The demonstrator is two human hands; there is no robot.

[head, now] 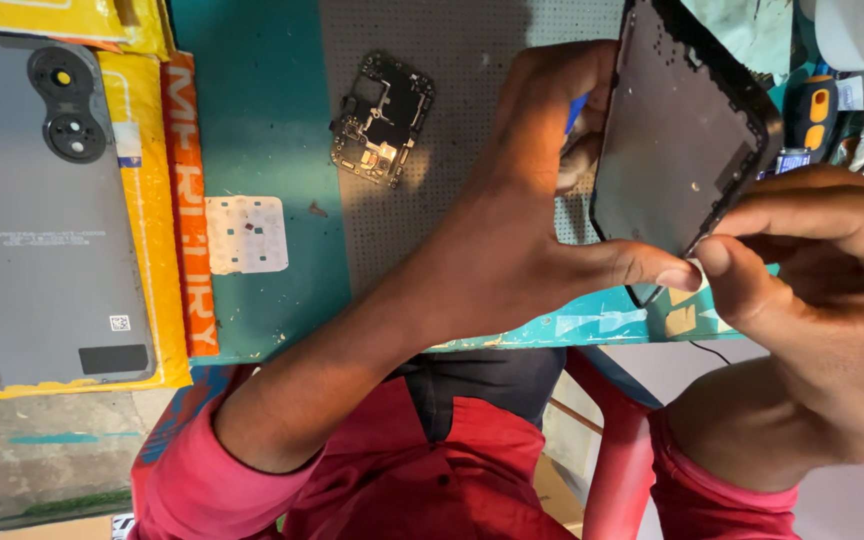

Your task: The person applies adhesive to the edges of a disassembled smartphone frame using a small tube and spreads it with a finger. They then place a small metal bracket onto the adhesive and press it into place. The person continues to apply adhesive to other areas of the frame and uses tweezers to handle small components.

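So you've got the phone frame (677, 130) up off the bench at about 1 o'clock in the view, dark inner side facing you. Its long axis runs roughly 12 to 6, tipped a little so the top end leans toward 1 and the bottom corner points down toward 6, just over the table edge.

Your left hand (512, 230) is wrapped around the frame's left edge: fingers curled behind it up near 12, thumb stretched out along the bottom toward 3, its tip pressing the lower corner. Something blue peeks out between those fingers and the frame, can't tell what it is.

Your right hand (822, 270) comes in from 3 o'clock, thumb and forefinger pinched together right at that same bottom corner, touching the frame next to your left thumb. Whether there's anything tiny held in the pinch, I can't tell.

Over on the grey mat (452, 60) at 11 lies the bare circuit board (382, 118), well apart from both hands. Far out at 9 the grey back cover (42, 220) rests camera end toward 12 on a yellow package (167, 330). A yellow-handled tool (818, 110) sits at 2, behind the frame.
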